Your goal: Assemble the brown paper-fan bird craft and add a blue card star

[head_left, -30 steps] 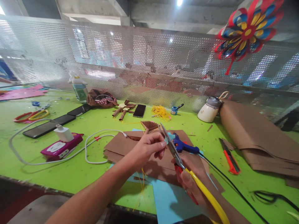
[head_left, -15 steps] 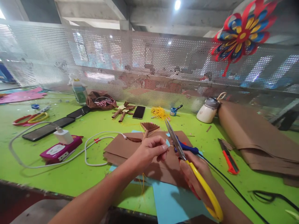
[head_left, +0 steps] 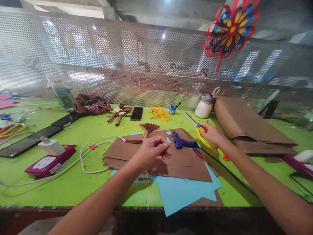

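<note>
My left hand (head_left: 156,147), its thumb and fingers pinched, holds a small light-blue piece of paper (head_left: 168,139) above the brown paper sheets (head_left: 186,166). A folded brown paper fan (head_left: 149,127) on a rolled paper stick lies just behind that hand. Over to the right, my right hand (head_left: 213,133) is closed on the scissors (head_left: 194,120), which have yellow and red handles and point away to the left, low over the table. Between the hands, a blue glue gun (head_left: 183,142) rests on the brown sheets. Light-blue paper (head_left: 181,192) sticks out from beneath them.
Large folded brown paper (head_left: 246,120) and a white jar (head_left: 204,106) stand at the right. Yellow strings (head_left: 160,113), a phone (head_left: 136,113) and paper rolls (head_left: 114,116) lie behind. A purple power strip (head_left: 50,161) and white cable (head_left: 81,156) occupy the left. Black glue-gun cord (head_left: 227,169) runs right.
My right hand has carried the scissors right and away from me, down toward the table. The left hand keeps its pinch on the blue piece. The view has shifted right.
</note>
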Demonstrator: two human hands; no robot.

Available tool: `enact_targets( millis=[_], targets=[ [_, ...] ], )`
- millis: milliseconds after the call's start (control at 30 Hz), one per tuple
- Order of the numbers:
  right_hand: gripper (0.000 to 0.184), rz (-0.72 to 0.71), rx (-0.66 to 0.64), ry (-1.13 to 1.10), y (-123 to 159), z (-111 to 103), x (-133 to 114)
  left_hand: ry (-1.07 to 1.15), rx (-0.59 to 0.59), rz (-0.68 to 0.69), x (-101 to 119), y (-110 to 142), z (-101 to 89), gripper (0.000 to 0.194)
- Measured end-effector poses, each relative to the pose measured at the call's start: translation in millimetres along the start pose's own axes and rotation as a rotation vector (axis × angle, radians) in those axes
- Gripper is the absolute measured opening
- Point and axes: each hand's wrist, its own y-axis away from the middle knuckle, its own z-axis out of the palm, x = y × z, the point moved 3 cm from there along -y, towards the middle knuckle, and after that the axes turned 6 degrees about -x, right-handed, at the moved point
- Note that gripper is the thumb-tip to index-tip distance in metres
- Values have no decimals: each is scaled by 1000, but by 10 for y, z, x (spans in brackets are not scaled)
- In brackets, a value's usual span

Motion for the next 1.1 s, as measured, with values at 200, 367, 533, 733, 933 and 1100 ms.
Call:
enact_targets(
  millis=[200, 367, 533, 733, 933, 1100],
  targets=[
    [40, 30, -51, 33, -412, 290, 277, 32, -46, 6, -85, -46, -26, 31],
    [32, -10, -11, -17, -324, 205, 160, 71, -37, 10, -124, -77, -52, 33],
    [33, -216, 42, -205, 169, -62, -391, 90, -56, -24, -121, -49, 3, 30],
    [26, -692, -284, -870, 852, -158, -1040, 193, -165, -47, -108, -2, 41, 24],
    [19, -659, -270, -919, 916, -114, -1072, 158, -178, -65, -113, -14, 32, 27],
    [14, -606, -244, -961, 952, -54, -1053, 125, -208, -47, -90, -9, 73, 26]
  ],
)
